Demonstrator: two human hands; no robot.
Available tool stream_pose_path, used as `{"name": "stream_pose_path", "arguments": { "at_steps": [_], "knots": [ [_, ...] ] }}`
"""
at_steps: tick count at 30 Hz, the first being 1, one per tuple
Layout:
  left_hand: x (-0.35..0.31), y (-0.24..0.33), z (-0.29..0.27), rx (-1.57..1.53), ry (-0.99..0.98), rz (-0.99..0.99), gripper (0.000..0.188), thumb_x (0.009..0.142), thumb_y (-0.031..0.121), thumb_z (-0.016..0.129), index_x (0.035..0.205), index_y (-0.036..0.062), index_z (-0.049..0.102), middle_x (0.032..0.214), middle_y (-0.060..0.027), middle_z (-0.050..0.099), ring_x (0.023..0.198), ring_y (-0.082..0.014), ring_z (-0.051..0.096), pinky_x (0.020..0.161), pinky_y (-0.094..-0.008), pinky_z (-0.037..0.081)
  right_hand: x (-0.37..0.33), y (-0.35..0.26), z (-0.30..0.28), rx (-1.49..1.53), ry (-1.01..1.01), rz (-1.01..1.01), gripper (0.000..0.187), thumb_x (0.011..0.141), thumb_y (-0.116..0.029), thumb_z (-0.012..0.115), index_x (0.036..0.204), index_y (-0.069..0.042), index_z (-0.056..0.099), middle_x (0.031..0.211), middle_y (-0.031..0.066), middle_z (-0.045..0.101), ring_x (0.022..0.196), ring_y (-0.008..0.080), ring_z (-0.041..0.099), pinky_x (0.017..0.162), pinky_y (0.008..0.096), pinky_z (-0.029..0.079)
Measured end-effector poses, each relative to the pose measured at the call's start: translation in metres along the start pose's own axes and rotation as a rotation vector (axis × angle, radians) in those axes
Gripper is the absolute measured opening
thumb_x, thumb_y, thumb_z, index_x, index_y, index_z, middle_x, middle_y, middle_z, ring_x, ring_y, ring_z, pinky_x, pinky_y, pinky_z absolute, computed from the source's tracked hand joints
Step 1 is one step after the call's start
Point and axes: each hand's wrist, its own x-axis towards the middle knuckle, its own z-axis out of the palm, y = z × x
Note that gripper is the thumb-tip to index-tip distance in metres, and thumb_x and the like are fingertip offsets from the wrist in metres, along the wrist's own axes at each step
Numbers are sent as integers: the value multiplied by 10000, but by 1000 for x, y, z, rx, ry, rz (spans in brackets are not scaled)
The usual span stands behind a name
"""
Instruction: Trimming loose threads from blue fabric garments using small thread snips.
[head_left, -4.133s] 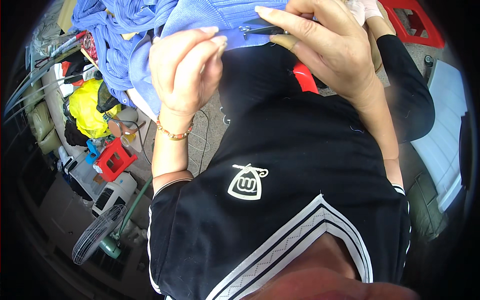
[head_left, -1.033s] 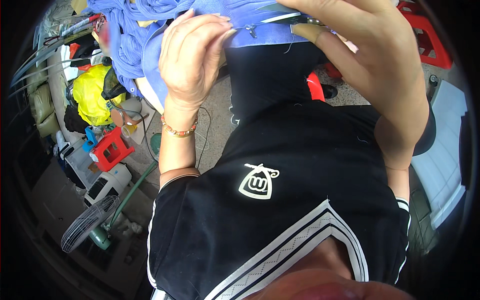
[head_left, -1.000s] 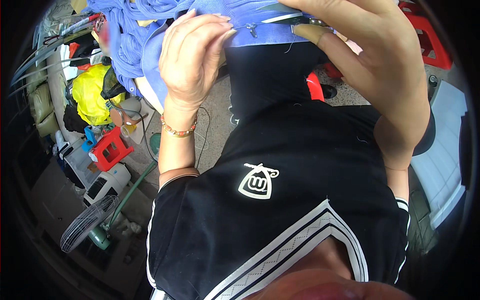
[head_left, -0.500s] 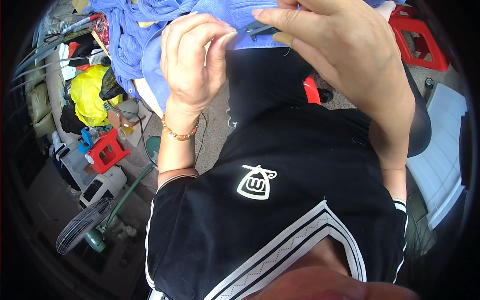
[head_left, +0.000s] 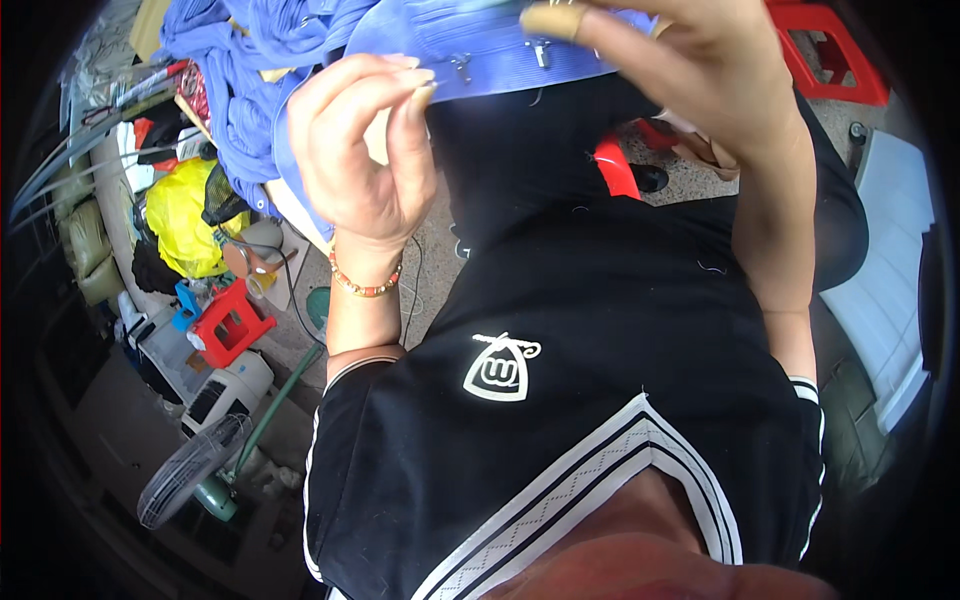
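My black shirt [head_left: 600,300], smooth, with a white-trimmed V-neck, is closest. Beyond it, at the upper edge of view, lies the blue ribbed knit cloth [head_left: 405,30], stretched between my hands above my lap. Its long axis runs left to right, and its lower edge rises slightly toward my right. Two small, shiny dark pieces [head_left: 541,53] sit on the fine ribbing near that edge, the right one pointing up and down.

My left hand [head_left: 358,165] is curled with its palm partly showing, thumb and fingertips close together at the cloth; I cannot tell whether they grip it. A beaded red-and-gold bracelet [head_left: 365,288] circles that wrist. My right hand [head_left: 680,80] reaches across from the right, thumb pointing left in a tan cover [head_left: 553,20]. Its other fingertips run out of view, so I cannot tell what it holds.

Farther left are a bunched blue knit heap [head_left: 240,90], a crumpled yellow bag [head_left: 190,225] and a round wire-caged fan [head_left: 190,470]; at upper right stands a red plastic stool [head_left: 875,90].
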Motion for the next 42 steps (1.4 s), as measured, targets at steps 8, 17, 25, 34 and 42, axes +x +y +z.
{"name": "stream_pose_path", "arguments": {
  "at_steps": [8,17,25,34,42],
  "knots": [
    [-6,16,29,179,-114,-22,437,625,295,923,967,127,708,919,-10,616,893,-206,544,799,-330,383,-33,42,14,196,450,-129,308,802,-26,781,1106,3,734,782,54,641,660,90,539,609,232,417],
    [-2,24,29,298,-170,-30,191,749,42,846,915,81,761,974,-59,591,905,-178,598,756,-269,484,-55,24,4,145,137,183,359,790,-8,778,1141,13,710,835,67,615,743,150,557,657,267,433],
    [-1,24,27,187,-161,-141,131,797,63,782,903,76,706,938,-61,652,886,-215,592,827,-319,432,-62,29,14,167,164,143,380,784,-4,775,1156,9,700,880,83,622,770,176,575,677,279,454],
    [-2,23,24,193,-173,-83,311,772,158,834,992,37,650,1022,-113,624,974,-262,590,863,-350,457,-64,29,14,75,160,142,368,791,-24,770,1152,-3,703,901,86,626,796,180,578,690,277,451],
    [-17,17,30,318,-160,36,309,673,142,886,935,138,723,1104,-68,637,990,-231,575,873,-338,420,-68,32,15,134,177,138,375,786,-1,767,1155,-9,702,889,83,622,779,183,565,680,280,444]
  ]
}}
